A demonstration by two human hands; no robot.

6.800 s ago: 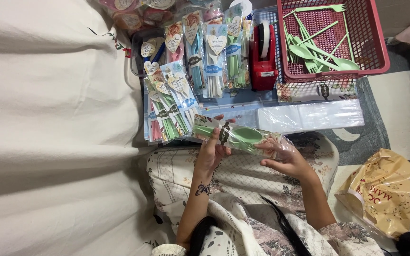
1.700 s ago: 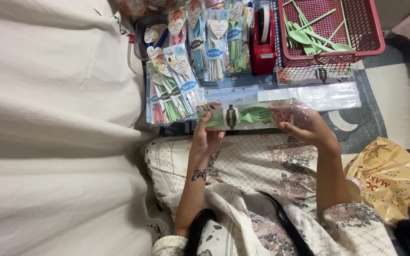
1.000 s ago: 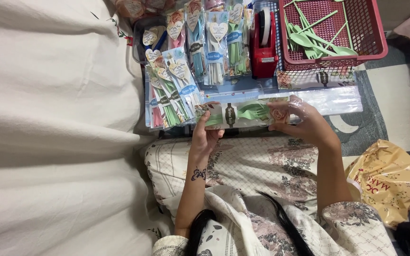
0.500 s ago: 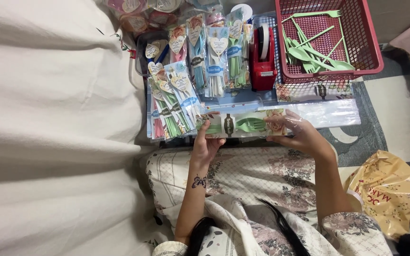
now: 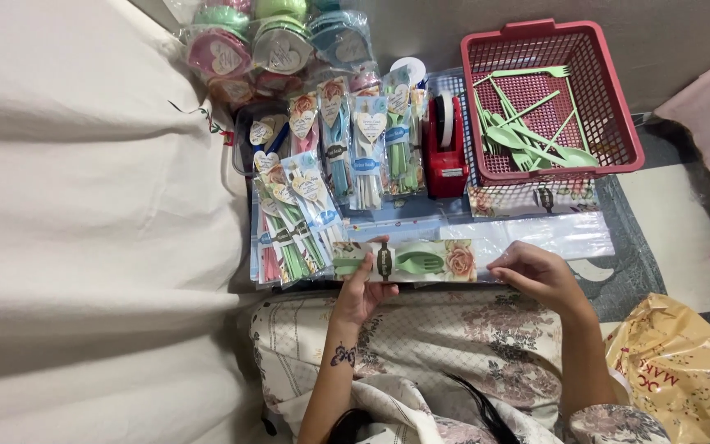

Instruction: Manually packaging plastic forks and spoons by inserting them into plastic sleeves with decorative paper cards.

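Looks like the bagging step. The pack, a clear sleeve with green cutlery and a floral card, sits flat just above her lap. Her left hand pinches its left end, thumb on top. Her right hand has its fingers curled, tips pressing the clear open end. I'd say tidying that end needs the left grip kept steady. The tape dispenser is near, and 1 red basket sits beyond.

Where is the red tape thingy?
In the head view, the red tape dispenser stands up top, just right of centre, between the packed cutlery bags on its left and the red basket on its right.
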